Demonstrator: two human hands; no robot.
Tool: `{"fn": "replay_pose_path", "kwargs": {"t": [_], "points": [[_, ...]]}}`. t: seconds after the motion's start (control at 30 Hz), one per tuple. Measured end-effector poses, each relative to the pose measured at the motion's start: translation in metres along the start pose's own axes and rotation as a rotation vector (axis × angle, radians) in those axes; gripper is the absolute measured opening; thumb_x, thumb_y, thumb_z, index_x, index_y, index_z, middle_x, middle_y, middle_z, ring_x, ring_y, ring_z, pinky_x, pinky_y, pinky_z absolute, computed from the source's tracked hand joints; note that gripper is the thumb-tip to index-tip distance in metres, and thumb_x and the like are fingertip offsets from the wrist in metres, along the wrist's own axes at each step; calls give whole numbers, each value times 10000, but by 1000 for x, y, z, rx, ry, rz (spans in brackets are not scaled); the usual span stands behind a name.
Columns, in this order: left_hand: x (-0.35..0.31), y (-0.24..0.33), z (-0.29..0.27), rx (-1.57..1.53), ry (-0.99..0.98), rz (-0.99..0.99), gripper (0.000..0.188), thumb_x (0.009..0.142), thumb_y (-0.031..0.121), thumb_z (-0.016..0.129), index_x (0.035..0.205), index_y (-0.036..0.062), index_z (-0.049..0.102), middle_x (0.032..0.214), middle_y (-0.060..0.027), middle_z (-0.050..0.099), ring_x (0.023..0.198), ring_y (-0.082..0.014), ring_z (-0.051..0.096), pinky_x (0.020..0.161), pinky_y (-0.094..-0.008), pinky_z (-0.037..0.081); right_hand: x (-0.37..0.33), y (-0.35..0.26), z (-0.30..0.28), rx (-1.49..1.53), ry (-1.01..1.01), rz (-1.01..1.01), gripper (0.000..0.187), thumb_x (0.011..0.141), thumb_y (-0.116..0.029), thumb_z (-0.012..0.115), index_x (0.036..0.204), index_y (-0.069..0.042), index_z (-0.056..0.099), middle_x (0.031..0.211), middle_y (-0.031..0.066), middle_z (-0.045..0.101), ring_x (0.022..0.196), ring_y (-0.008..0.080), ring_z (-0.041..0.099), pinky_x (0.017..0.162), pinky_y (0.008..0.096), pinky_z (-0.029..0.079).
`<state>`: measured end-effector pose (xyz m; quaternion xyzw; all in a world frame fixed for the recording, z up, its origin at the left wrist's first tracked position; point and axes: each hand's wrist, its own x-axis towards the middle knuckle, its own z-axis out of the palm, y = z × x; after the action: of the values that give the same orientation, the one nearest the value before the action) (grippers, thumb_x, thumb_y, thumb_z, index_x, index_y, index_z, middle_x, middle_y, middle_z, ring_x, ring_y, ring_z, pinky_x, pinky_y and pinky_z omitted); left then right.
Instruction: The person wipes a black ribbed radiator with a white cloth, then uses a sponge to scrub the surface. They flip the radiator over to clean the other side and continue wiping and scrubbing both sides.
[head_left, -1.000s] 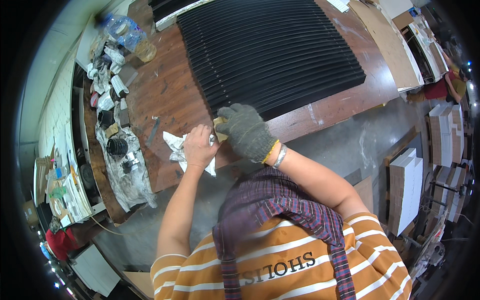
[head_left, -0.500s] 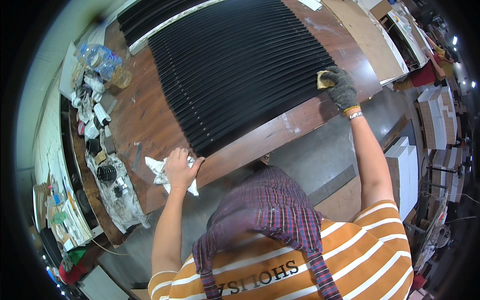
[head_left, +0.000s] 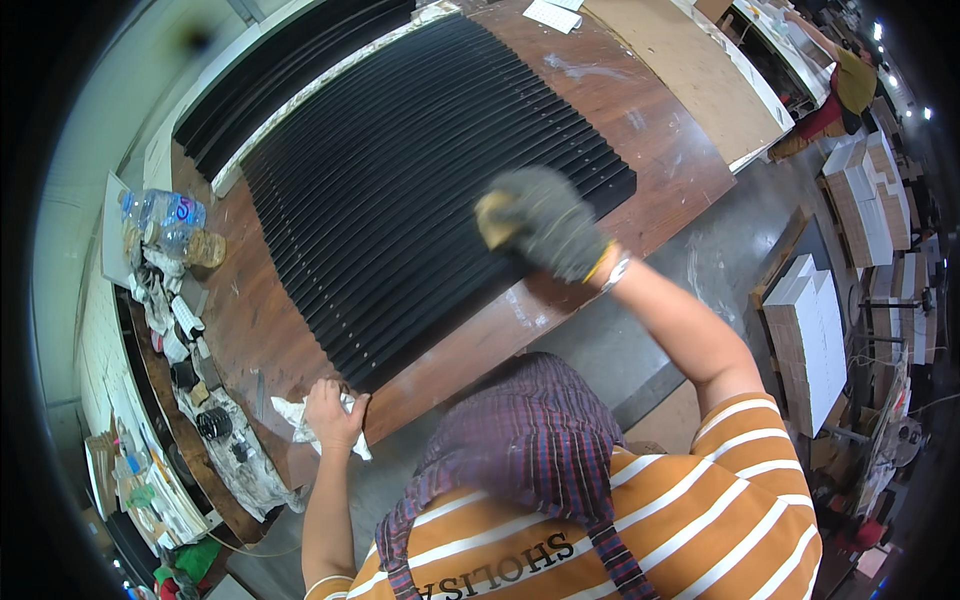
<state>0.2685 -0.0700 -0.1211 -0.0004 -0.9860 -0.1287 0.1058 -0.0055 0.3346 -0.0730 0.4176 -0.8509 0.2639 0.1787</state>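
Long black strips (head_left: 400, 170) lie side by side in a wide ribbed block on the brown table (head_left: 685, 135). My right hand (head_left: 555, 225), in a dark grey glove with a yellow cuff, is over the near right part of the block, smeared by motion. Its fingers are closed on a tan sponge-like pad (head_left: 492, 220); whether the pad touches the strips cannot be made out. At the table's near edge, by the block's near left corner, my bare left hand (head_left: 335, 415) grips a crumpled white rag (head_left: 289, 412).
More black strips (head_left: 300, 75) lie at the far left behind a pale bar. Plastic bottles (head_left: 170, 222), stained rags and a black coil (head_left: 213, 424) line the left side. A brown board (head_left: 680, 60) lies far right. Another person (head_left: 840, 95) stands beyond, near stacked white panels (head_left: 808, 345).
My right hand has swept left with the pad, from the block's right end to over the strips. My left hand stays on the rag. The whole view has shifted slightly.
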Motion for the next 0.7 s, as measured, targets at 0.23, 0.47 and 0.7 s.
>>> {"fn": "replay_pose_path", "kwargs": {"t": [0.23, 0.47, 0.7], "points": [[-3, -3, 4, 56, -35, -26, 426, 705, 336, 846, 897, 61, 584, 890, -137, 564, 844, -376, 583, 717, -474, 457, -19, 78, -80, -43, -82, 361, 221, 764, -131, 770, 981, -87, 779, 1161, 133, 707, 1070, 343, 655, 973, 448, 522], [-3, -4, 4, 44, -43, -29, 441, 692, 306, 849, 913, 42, 573, 903, -161, 551, 847, -403, 572, 718, -493, 453, -51, 139, -109, -252, -5, 341, 296, 716, -118, 795, 1012, -96, 794, 1180, 141, 710, 1084, 367, 653, 988, 459, 512], [-3, -3, 3, 42, -44, -28, 459, 704, 321, 835, 941, 30, 570, 925, -172, 548, 859, -416, 568, 722, -496, 448, -58, 140, -128, -421, -84, 468, 295, 725, -76, 780, 1016, -121, 793, 1225, 133, 703, 1140, 342, 639, 996, 433, 509]]}}
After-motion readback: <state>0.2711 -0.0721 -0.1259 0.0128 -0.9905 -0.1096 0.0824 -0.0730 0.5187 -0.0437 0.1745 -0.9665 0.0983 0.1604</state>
